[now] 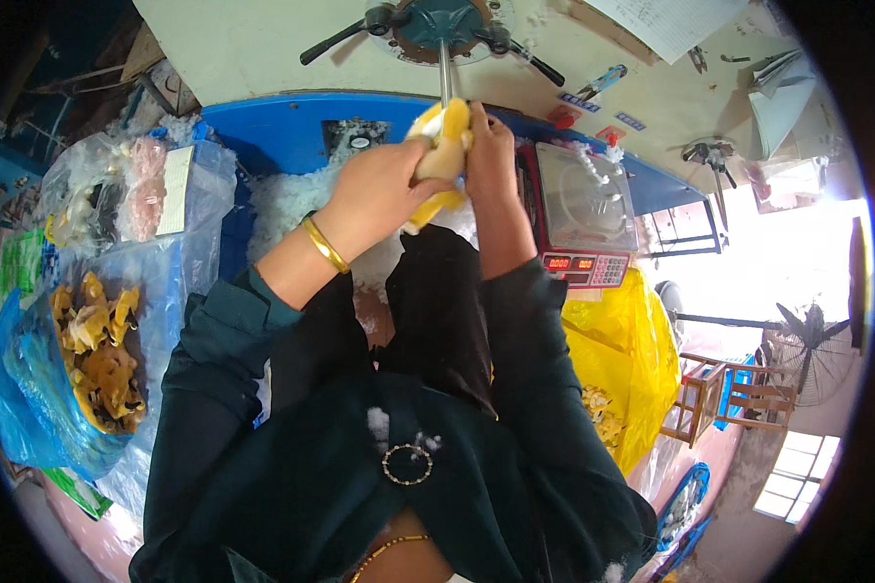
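Observation:
At the front of a stuffing machine (441, 19), a yellow and cream plush piece (443, 154) sits over the end of a thin metal tube (445, 70). My left hand (377, 185) is closed round its left side, thumb across the lower part. On the other side my right hand (491, 155) grips the plush piece near the tube; some of its fingers are hidden behind the fabric. A yellow flap hangs down below the left thumb. Loose white stuffing (301, 199) lies under and beside my hands.
A scale (581, 209) with a red lit display stands to the right, above a yellow bag (632, 360) of plush pieces. At left, a blue bag (29, 379) holds more yellow skins (107, 350). Black handles (345, 37) stick out from the machine. Pliers (603, 83) hang nearby.

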Demonstrator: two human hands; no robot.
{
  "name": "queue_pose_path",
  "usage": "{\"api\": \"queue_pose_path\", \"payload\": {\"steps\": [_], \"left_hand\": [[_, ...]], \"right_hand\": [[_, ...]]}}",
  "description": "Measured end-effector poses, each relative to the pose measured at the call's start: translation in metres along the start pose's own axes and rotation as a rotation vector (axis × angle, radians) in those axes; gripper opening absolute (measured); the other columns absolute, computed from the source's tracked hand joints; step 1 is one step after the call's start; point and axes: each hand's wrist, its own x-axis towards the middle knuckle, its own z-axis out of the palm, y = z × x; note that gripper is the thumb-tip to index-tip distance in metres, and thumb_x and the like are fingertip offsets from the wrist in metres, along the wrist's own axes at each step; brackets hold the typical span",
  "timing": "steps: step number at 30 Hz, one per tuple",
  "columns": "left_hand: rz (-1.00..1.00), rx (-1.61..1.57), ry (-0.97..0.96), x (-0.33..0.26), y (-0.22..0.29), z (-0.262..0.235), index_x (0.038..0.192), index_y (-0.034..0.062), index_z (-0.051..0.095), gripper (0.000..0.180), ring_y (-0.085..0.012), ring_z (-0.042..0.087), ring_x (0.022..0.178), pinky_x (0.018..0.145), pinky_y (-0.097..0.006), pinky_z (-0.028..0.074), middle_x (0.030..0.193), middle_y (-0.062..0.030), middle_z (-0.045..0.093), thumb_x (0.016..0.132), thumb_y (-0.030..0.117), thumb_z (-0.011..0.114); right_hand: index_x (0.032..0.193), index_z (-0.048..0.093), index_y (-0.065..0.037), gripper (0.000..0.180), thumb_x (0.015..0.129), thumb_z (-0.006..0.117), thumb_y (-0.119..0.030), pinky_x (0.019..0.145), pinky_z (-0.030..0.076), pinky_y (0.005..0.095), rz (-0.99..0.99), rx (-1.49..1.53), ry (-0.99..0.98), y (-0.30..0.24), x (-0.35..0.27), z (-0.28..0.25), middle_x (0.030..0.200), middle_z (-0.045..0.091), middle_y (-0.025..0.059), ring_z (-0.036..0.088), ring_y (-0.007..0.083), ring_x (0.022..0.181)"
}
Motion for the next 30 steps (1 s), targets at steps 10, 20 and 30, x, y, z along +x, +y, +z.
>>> {"api": "queue_pose_path", "payload": {"steps": [10, 20, 30], "left_hand": [[0.054, 0.114, 0.002, -0.027, -0.013, -0.003, 0.091, 0.0037, 0.058, 0.030, -0.0333, 0.062, 0.073, 0.062, -0.040, 0.048, 0.081, -0.0140, 0.062, 0.077, 0.028, 0.071], [-0.250, -0.288, 0.137, -0.041, 0.010, -0.007, 0.092, 0.0007, 0.055, 0.037, -0.0141, 0.059, 0.061, 0.054, -0.027, 0.046, 0.073, -0.0065, 0.059, 0.078, 0.027, 0.077], [-0.478, -0.881, -0.248, -0.003, 0.007, 0.014, 0.091, -0.0025, 0.061, 0.043, -0.0140, 0.063, 0.052, 0.046, -0.023, 0.050, 0.067, -0.0090, 0.065, 0.093, 0.040, 0.057]], "right_hand": [[0.098, 0.056, 0.004, 0.039, 0.099, 0.050, -0.035, 0.066, 0.045, 0.0240, -0.193, 0.173, 0.165, 0.027, -0.069, 0.011, 0.086, 0.062, 0.0074, 0.057, 0.0110, 0.075], [0.108, 0.058, 0.004, 0.033, 0.093, 0.045, -0.023, 0.067, 0.056, 0.0310, 0.196, 0.337, -0.159, -0.011, -0.056, -0.008, 0.092, 0.065, 0.0135, 0.066, 0.0209, 0.077], [0.111, 0.058, 0.002, 0.028, 0.095, 0.050, -0.020, 0.068, 0.052, 0.0294, 0.225, 0.230, -0.383, 0.002, -0.002, -0.013, 0.093, 0.064, 0.0083, 0.063, 0.0160, 0.079]]}}
